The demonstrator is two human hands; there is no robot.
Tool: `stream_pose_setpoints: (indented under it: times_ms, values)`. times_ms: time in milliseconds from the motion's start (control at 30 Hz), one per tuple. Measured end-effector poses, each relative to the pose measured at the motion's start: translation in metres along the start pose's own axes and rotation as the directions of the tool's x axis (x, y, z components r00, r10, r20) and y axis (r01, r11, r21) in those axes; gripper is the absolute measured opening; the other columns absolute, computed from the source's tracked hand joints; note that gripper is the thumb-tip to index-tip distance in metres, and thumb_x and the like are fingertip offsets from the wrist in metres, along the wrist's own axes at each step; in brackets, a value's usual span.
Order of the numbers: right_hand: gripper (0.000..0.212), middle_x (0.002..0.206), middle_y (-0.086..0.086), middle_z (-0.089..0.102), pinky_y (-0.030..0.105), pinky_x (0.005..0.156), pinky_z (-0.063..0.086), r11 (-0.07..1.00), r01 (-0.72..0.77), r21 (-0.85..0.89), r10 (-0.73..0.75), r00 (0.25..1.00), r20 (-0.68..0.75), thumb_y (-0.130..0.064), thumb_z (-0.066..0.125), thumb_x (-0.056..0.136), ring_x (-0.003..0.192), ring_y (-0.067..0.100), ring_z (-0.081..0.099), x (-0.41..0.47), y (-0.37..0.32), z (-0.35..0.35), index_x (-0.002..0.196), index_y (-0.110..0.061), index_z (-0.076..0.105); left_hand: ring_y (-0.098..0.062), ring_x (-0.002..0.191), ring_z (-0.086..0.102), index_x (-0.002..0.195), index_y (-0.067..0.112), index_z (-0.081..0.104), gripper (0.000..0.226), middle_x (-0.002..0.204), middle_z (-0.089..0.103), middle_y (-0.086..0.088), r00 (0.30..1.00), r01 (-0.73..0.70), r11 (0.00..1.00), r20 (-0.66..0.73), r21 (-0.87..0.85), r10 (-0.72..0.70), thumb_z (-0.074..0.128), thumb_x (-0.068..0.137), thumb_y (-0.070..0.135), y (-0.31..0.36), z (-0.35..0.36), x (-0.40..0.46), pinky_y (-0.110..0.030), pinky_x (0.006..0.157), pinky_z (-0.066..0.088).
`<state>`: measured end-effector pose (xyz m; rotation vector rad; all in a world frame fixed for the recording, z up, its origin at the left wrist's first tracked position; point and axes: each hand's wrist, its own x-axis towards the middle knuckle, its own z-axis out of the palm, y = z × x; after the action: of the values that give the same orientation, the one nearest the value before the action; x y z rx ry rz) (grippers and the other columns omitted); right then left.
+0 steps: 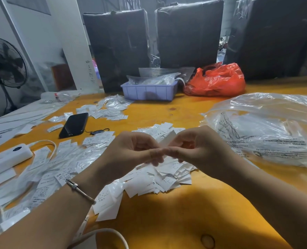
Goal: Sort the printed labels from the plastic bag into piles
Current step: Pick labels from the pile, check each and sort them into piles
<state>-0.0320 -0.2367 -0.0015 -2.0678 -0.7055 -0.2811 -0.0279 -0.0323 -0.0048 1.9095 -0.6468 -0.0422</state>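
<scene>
While both hands meet above the middle of the yellow table, the left hand and the right hand have their fingers curled and together pinch a small white label, which stands tilted between them; its print cannot be read owing to blur. Directly beneath the hands lies a heap of labels: small white rectangular slips with fine black print, some bearing size letters, overlapping at all angles. A wider spread of labels, several in clear sleeves, lies at 9 o'clock from the hands, and a further scatter at 11 o'clock. The clear plastic bag, crumpled and printed with black warning text, rests at 3 o'clock, just beside the right hand. A black phone lies at 10 o'clock, a lilac tray at 12 o'clock, and a red bag at 1 o'clock. The left wrist carries a metal bracelet.
</scene>
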Motion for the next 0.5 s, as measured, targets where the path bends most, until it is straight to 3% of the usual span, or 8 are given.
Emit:
stream_pose_setpoints:
  times_ms: [100, 200, 333, 500]
  values:
    - [0.013, 0.064, 0.007, 0.07, 0.036, 0.059, 0.054, 0.987, -0.045, 0.152, 0.046, 0.999, 0.0, -0.016, 0.074, 0.081, 0.056, 0.015, 0.064, 0.0, 0.002, -0.004, 0.073, -0.007, 0.072, -0.019, 0.069, 0.07, 0.079, 0.011, 0.075, 0.024, 0.075, 0.074, -0.008, 1.0, 0.0, 1.0, 0.008, -0.017, 0.0, 0.075, 0.073, 0.034, 0.0, -0.001, -0.001, -0.022, 0.064, 0.055]
    - [0.018, 0.066, 0.007, 0.071, 0.022, 0.057, 0.05, 0.966, -0.026, 0.255, 0.025, 1.0, 0.008, -0.025, 0.071, 0.079, 0.058, 0.012, 0.063, 0.0, 0.001, -0.007, 0.074, -0.007, 0.073, -0.02, 0.071, 0.07, 0.084, 0.01, 0.074, 0.023, 0.077, 0.074, -0.007, 1.0, -0.019, 1.0, 0.011, 0.004, 0.019, 0.073, 0.077, 0.031, 0.0, 0.0, 0.0, -0.024, 0.066, 0.056]
    - [0.027, 0.07, 0.01, 0.072, 0.02, 0.057, 0.05, 0.92, 0.034, 0.391, 0.059, 0.973, -0.225, -0.026, 0.068, 0.073, 0.06, 0.016, 0.065, 0.002, 0.003, -0.02, 0.083, -0.001, 0.073, -0.024, 0.071, 0.071, 0.09, 0.011, 0.073, 0.021, 0.078, 0.074, -0.01, 0.997, -0.029, 0.999, -0.073, -0.041, 0.026, 0.072, 0.076, 0.026, -0.002, -0.004, 0.0, -0.028, 0.066, 0.058]
    - [0.021, 0.067, 0.013, 0.07, 0.03, 0.062, 0.047, 0.828, 0.014, 0.561, 0.236, 0.898, -0.371, -0.023, 0.07, 0.078, 0.06, 0.022, 0.063, 0.002, 0.009, -0.028, 0.068, -0.004, 0.068, -0.027, 0.071, 0.071, 0.089, 0.011, 0.071, 0.015, 0.08, 0.074, -0.012, 0.994, -0.006, 0.998, -0.105, -0.057, 0.0, 0.07, 0.079, 0.022, -0.003, -0.008, 0.0, -0.034, 0.067, 0.059]
